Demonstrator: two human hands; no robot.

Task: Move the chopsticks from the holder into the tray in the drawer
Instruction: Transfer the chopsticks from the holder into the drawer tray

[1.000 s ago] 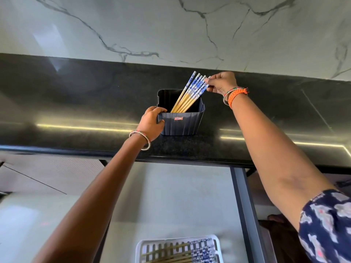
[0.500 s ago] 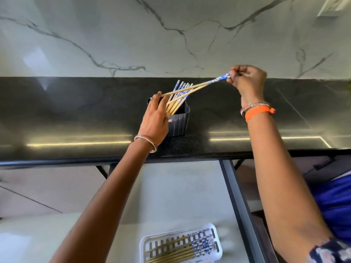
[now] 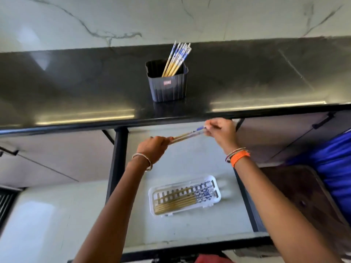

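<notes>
A pair of blue-patterned bamboo chopsticks, lifted out of the dark ribbed plastic holder on the desk since a moment ago, is now pinched at both ends by the closed left hand and right hand, above the white slotted tray, so only lowering remains.

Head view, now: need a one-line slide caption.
Both hands, left hand and right hand, carry blue-patterned bamboo chopsticks over the open drawer toward the white slotted plastic tray.

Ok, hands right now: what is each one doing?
Left hand: closed on the plain end of the held chopsticks.
Right hand: closed on their blue-patterned end.
</notes>
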